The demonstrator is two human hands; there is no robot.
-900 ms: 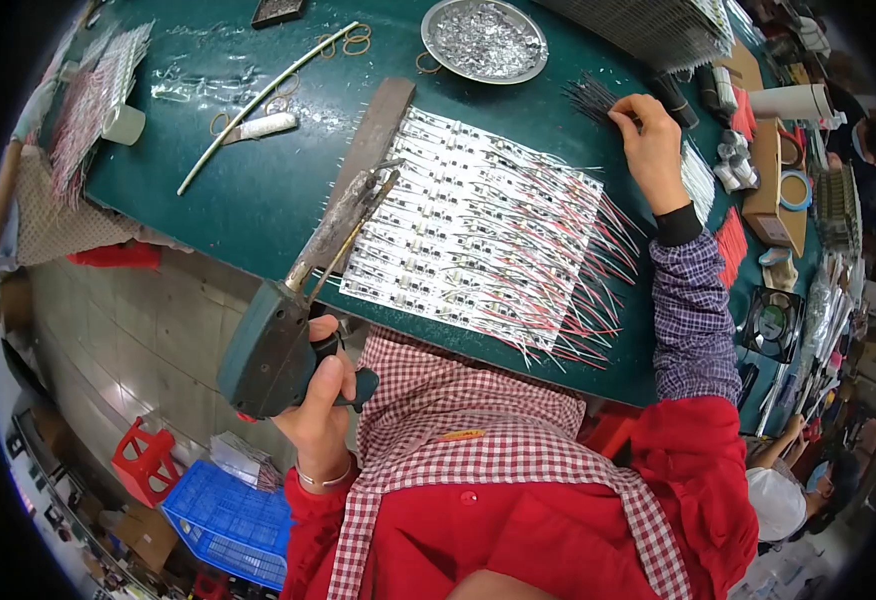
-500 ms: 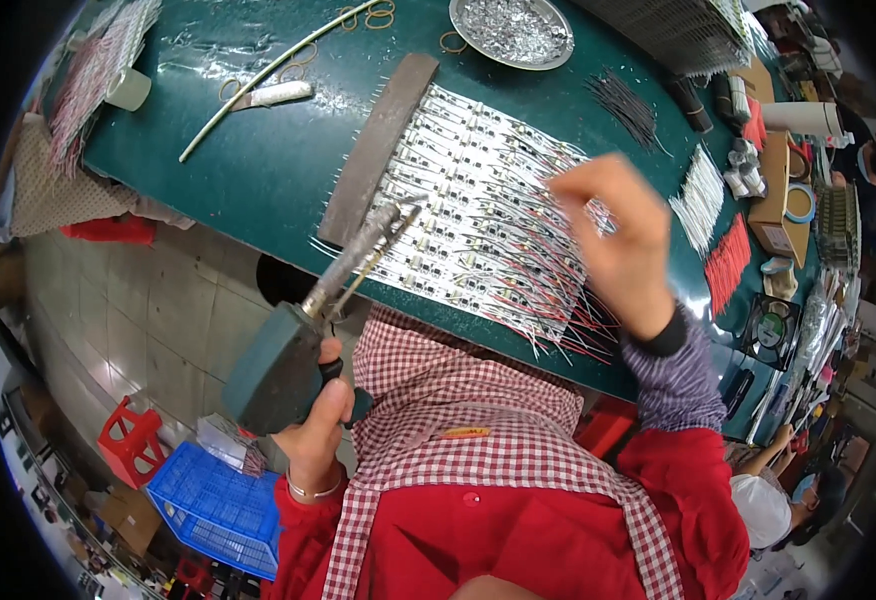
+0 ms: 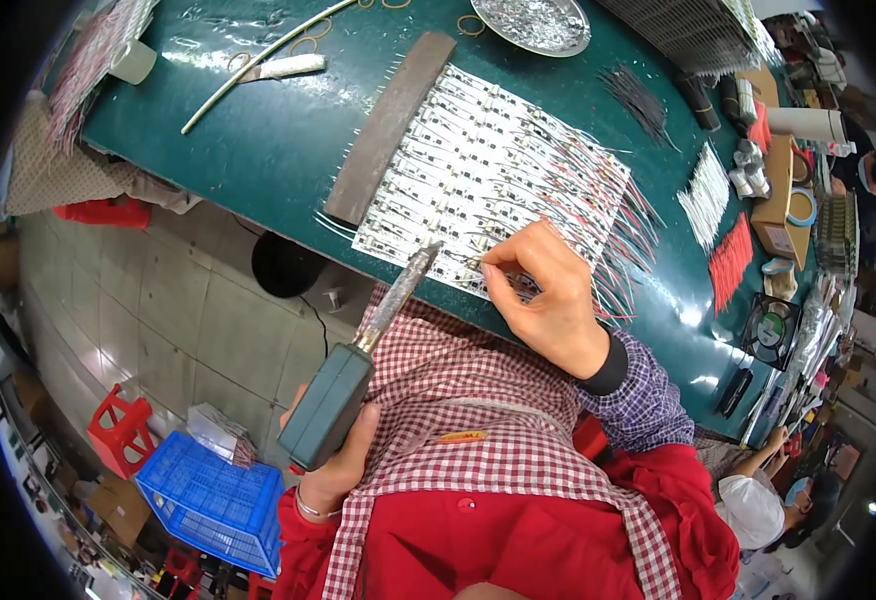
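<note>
- Flat array of white rectangular circuit strips with red and white wire leads, laid side by side on the dark green desk, near its front edge; leads fanning out toward the right edge.
- Right hand resting on the front rows of the array, thumb and forefinger pinched narrow on a thin wire at one strip; exactly which lead, too small to tell.
- Soldering iron with dark green handle and grey metal barrel gripped in the left hand, fingers wrapped round the handle, held off the front edge of the desk.
- Long axis of the iron running diagonally up and to the right, tip just left of the pinching fingertips, near but apparently not touching the strip; joint lying straight ahead of the tip, the right hand already on it and the nearer of the two.
- Long dark grey flat bar lying along the left side of the array, touching the strip ends.
- Round silver dish of bright metal scraps at the far edge.
- Bundles of white leads and red leads toward the right edge, well apart from the hands.
- Pale thin rod and a small white tool toward the far left corner.
</note>
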